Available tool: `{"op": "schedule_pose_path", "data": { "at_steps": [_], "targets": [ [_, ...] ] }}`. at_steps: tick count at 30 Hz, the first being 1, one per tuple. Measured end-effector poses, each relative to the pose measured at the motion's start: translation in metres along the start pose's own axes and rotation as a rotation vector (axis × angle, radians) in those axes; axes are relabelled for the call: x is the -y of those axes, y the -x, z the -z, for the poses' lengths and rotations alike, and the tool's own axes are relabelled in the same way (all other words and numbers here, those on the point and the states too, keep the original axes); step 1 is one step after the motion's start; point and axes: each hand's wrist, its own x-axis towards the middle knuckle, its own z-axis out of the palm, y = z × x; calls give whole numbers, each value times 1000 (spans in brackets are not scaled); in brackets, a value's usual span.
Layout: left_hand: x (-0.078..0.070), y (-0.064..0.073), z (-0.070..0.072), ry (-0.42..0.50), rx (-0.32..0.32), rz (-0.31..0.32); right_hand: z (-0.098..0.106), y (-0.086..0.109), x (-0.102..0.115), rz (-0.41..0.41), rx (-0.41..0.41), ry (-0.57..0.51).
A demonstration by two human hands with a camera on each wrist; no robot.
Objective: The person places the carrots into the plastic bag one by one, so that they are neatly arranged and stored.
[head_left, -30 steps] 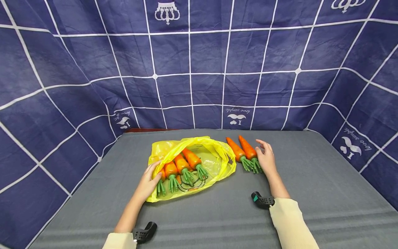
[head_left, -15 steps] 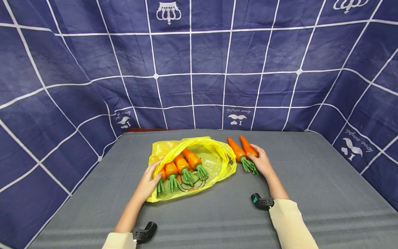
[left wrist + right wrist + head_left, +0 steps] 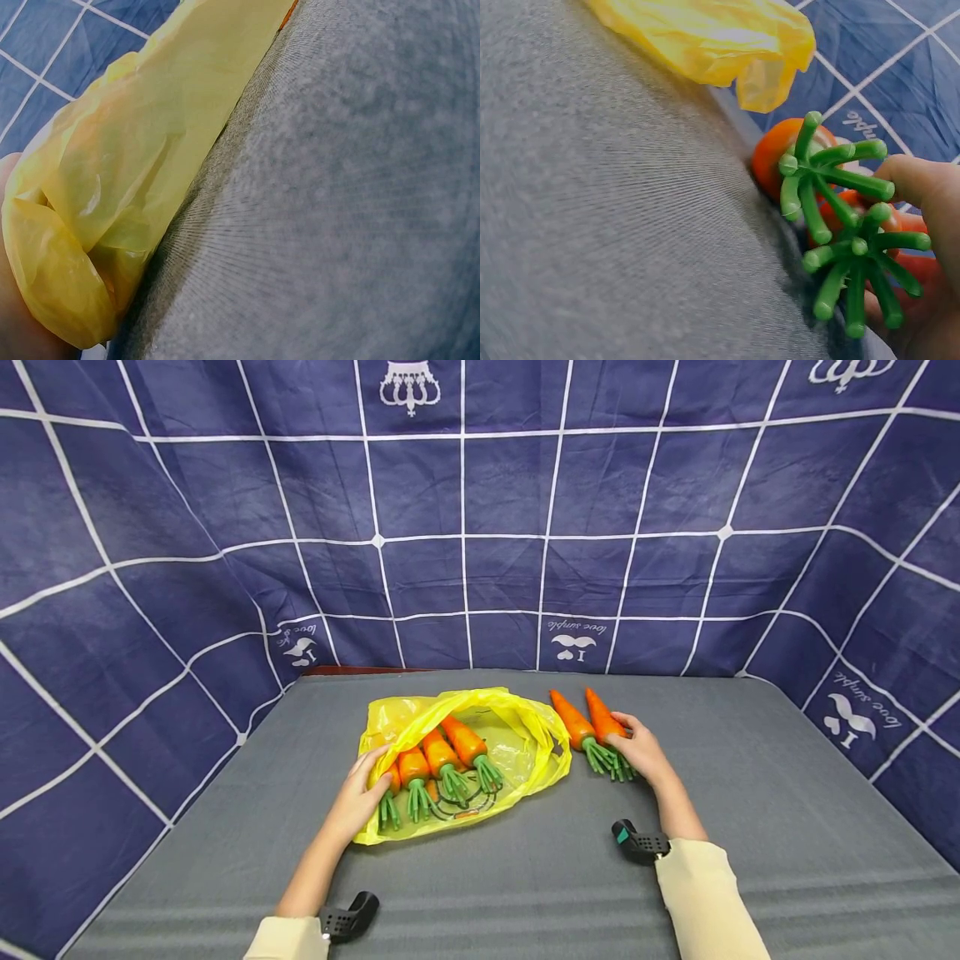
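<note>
My left hand [image 3: 358, 797] grips the left edge of a yellow plastic bag [image 3: 480, 697], which lies on its side with the opening toward me. Inside rest several orange carrots [image 3: 463, 739] with green stem tops. In the left wrist view the bag [image 3: 165, 142] hides most of that hand. To the right of the bag lie two more carrots, side by side. My right hand [image 3: 643, 752] holds the right carrot [image 3: 602, 714], thumb and fingers around its thick end. The left carrot [image 3: 573, 722] lies beside it, untouched by the fingers; its green top [image 3: 806, 172] shows in the right wrist view.
A grey cloth [image 3: 510, 877] covers the table. Behind and at both sides hangs a blue curtain [image 3: 495, 502] with a white grid. A black wrist device [image 3: 641, 841] is on the right arm, and another [image 3: 348, 917] on the left.
My right hand has come in from the right and taken hold of the right carrot, which has shifted slightly rightward, away from its neighbour. The left hand and bag have stayed put.
</note>
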Motion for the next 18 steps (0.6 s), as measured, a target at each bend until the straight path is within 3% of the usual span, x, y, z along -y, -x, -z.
{"op": "schedule_pose_path", "data": {
  "at_steps": [10,18],
  "targets": [
    [0,-1,0,8,-3,-19,9,0,6,20,-86,49],
    [1,-1,0,0,-8,-18,16,4,20,36,-104,15]
  ]
}}
